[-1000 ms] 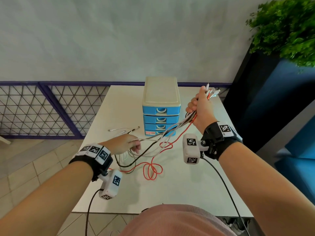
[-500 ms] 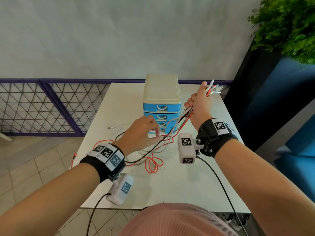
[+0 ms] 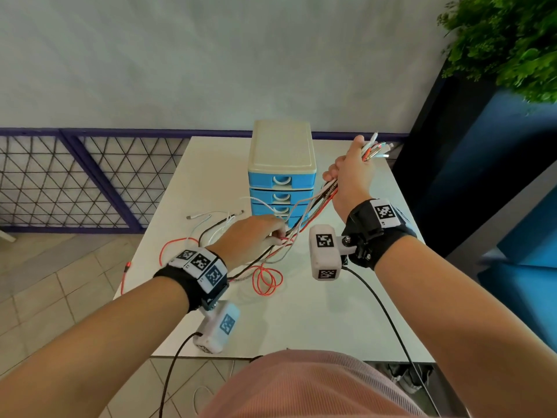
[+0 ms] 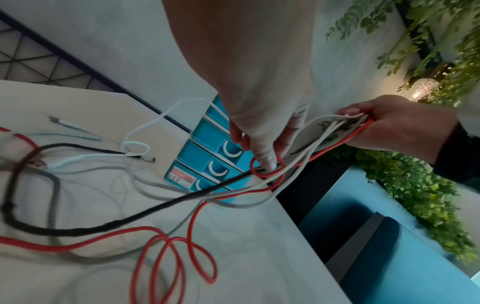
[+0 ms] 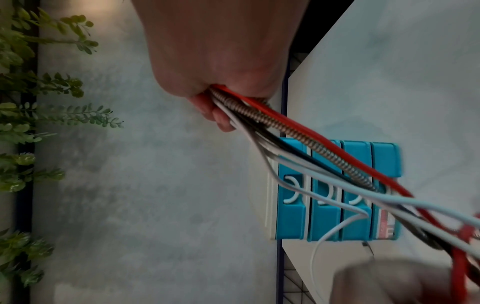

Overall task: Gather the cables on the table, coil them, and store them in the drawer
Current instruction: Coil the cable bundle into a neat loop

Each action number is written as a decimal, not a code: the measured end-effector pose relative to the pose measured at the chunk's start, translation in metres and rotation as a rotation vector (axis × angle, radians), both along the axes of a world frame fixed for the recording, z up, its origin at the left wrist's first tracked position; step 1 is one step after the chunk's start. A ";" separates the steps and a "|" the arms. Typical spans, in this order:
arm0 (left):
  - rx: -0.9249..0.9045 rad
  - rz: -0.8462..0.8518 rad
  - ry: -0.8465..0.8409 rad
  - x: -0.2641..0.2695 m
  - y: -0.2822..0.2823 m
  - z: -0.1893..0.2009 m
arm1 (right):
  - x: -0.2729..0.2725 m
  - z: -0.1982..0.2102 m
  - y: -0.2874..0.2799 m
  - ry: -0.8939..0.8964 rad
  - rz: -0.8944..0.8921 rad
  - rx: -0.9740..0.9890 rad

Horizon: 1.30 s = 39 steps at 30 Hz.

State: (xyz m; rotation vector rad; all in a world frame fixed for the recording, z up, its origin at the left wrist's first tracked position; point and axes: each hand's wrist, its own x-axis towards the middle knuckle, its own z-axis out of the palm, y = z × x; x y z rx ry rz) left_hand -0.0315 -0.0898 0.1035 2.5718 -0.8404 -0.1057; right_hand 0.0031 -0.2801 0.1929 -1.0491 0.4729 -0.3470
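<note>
Several cables, red, black, white and a metal-braided one, run taut from my right hand down to my left hand. The right hand grips their plug ends in a fist, raised beside the blue drawer unit. In front of the lowest drawers, my left hand's fingers curl round the strands, the index finger hooked in a red loop. Slack red loops and white cable lie on the white table. All drawers look closed. In the right wrist view the fist clamps the cable bundle.
One red cable end hangs over the table's left edge. A purple mesh railing runs behind on the left. A dark blue cabinet topped by a green plant stands close on the right.
My left hand has moved from the loose cables at the table's left up and right along the strands to the drawer unit's front. The right hand has stayed raised with the bundle.
</note>
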 end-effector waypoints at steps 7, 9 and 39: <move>0.457 -0.224 -0.293 -0.010 0.043 -0.008 | -0.001 -0.001 -0.019 -0.006 -0.027 0.049; 0.663 -0.180 -0.198 -0.013 0.058 -0.016 | -0.001 0.003 -0.022 -0.034 -0.012 0.076; -0.399 -0.195 1.153 -0.008 -0.022 0.054 | -0.009 -0.004 -0.007 -0.180 0.404 0.374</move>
